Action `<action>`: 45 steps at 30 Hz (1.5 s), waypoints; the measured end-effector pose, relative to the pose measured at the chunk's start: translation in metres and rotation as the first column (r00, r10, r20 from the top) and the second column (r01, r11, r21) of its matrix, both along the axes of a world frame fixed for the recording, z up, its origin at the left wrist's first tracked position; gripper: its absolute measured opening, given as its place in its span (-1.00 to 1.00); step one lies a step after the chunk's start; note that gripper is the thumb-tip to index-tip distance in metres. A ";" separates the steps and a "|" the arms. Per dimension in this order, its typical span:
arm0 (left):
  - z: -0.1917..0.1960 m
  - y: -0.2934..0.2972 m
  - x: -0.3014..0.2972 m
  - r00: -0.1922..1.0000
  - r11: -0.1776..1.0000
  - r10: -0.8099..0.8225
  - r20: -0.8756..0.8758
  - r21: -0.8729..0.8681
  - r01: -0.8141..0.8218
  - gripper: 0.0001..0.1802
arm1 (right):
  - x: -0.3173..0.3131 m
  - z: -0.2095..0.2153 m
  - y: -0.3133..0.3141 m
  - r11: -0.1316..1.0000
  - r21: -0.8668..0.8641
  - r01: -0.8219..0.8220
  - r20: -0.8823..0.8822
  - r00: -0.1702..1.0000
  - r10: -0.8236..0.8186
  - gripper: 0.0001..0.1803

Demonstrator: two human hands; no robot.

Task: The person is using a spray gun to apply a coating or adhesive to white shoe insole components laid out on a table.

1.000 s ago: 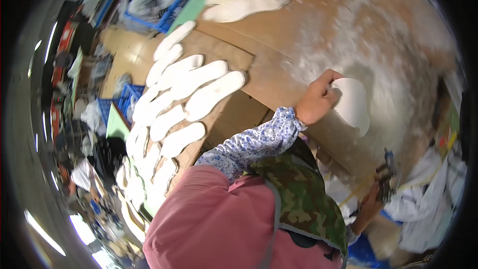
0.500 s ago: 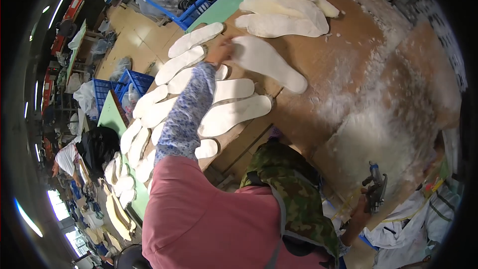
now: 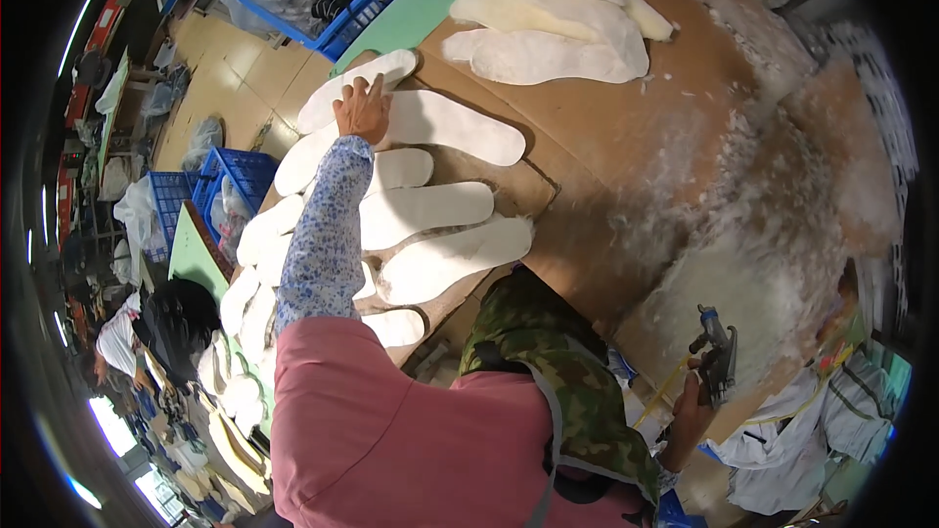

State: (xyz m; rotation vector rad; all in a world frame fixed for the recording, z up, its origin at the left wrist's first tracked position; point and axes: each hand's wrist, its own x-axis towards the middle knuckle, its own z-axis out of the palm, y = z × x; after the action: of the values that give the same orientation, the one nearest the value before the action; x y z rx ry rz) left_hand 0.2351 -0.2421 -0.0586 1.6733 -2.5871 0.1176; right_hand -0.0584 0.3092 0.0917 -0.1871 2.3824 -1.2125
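Counter (image 3: 597, 205), brown-topped, strewn with white fluff (image 3: 714, 284). Rows of white insoles (image 3: 425, 213) along its left part; pale pile (image 3: 558, 29) at the far side. One insole (image 3: 460, 127), flat near the rows' far end, its left end at the left hand (image 3: 364, 114): palm down, fingers spread. Right hand (image 3: 693, 396), at lower right: closed around a metal spray gun (image 3: 722, 362). Blue crate (image 3: 367, 15), bag-filled, beyond the far left edge.
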 end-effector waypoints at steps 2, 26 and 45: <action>0.003 -0.002 -0.014 0.997 0.979 -0.070 -0.041 -0.197 0.061 -0.49 | 0.000 0.002 -0.005 1.000 0.016 0.003 0.009 1.000 -0.003 -0.61; 0.164 0.227 -0.360 0.376 0.056 0.141 -0.916 0.387 0.921 -0.67 | -0.030 -0.046 0.082 0.974 -0.071 0.216 -0.142 0.964 -0.224 -0.76; -0.058 0.360 -0.350 0.639 0.306 -0.098 -0.763 0.587 0.749 -0.69 | -0.040 -0.071 0.105 0.991 -0.120 0.067 -0.244 0.965 -0.095 -0.66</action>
State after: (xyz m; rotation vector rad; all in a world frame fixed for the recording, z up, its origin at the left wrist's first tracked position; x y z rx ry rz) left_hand -0.1147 0.1178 -0.1171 0.5959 -2.4511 -1.8129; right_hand -0.0981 0.4139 0.0209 -0.2957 2.5591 -1.4358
